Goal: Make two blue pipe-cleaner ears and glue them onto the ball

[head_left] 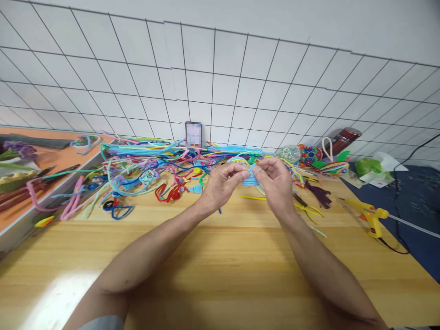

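Note:
My left hand (pixel 222 185) and my right hand (pixel 276 183) meet above the wooden table (pixel 206 270), both with fingers pinched. Between their fingertips is a light blue ribbed piece (pixel 250 181) that looks made of coiled pipe cleaner. Fingers cover part of it. Behind the hands a yellow and pale blue curved strand shows, and I cannot tell whether it joins the piece. A small light blue striped triangle (pixel 195 189) lies to the left of my left hand. Near my right wrist are yellow-handled pliers or scissors (pixel 308 209), partly hidden.
Heaped pipe cleaners (pixel 134 172) in many colours line the table's back. A phone (pixel 193 134) leans on the tiled wall. At right lie a yellow glue gun (pixel 373 217) with its cord, a dark red bottle (pixel 345 140) and a purple piece (pixel 319 194). An orange surface (pixel 51 158) is at left.

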Demonstrator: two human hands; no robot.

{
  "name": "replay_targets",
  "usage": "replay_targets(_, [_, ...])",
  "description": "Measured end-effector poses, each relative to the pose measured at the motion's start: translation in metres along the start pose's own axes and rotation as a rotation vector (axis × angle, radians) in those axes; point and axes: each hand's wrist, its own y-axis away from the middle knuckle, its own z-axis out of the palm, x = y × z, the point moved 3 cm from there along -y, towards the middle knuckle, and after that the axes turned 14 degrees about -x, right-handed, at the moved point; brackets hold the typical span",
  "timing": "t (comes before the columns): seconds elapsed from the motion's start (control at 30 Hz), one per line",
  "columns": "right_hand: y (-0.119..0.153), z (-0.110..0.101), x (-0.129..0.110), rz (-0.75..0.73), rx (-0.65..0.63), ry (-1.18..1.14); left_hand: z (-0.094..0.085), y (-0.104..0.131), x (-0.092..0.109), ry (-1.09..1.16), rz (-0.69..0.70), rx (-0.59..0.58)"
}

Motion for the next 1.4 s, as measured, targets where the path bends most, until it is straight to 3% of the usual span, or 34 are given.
replay_targets(0.07, [0.006, 0.001, -0.01, -0.12, 0.07, 0.198, 0.0, 0.001, 0.0, -0.003, -0.014, 0.019])
replay_targets(0.2, [0.013, 0.007, -0.022, -0.254, 0.053, 0.491, -0.001, 0.002, 0.002, -0.057, 0.018, 0.063])
replay_targets(0.4, [0.013, 0.009, -0.016, -0.29, 0.04, 0.538, -0.001, 0.002, 0.005, -0.191, 0.139, 0.06])
replay_targets(0.53, [0.015, 0.007, -0.012, -0.288, 0.127, 0.565, -0.001, 0.002, 0.002, -0.251, 0.161, 0.068])
replay_targets(0.77, [0.017, 0.011, -0.017, -0.469, 0.063, 0.703, -0.005, 0.0, 0.002, -0.35, 0.275, 0.016])
replay_targets(0.9, [0.017, 0.011, -0.018, -0.449, 0.042, 0.665, -0.007, 0.0, 0.005, -0.303, 0.201, -0.025])
replay_targets(1.07, [0.016, 0.011, -0.014, -0.38, 0.063, 0.586, -0.007, -0.003, -0.004, 0.001, 0.006, -0.036])
replay_targets(1.17, [0.016, 0.011, -0.013, -0.314, 0.057, 0.533, -0.009, -0.008, -0.01, 0.158, -0.033, -0.025])
replay_targets(1.4, [0.014, 0.011, -0.013, -0.216, 0.023, 0.501, -0.008, -0.006, -0.004, 0.08, -0.037, -0.038])
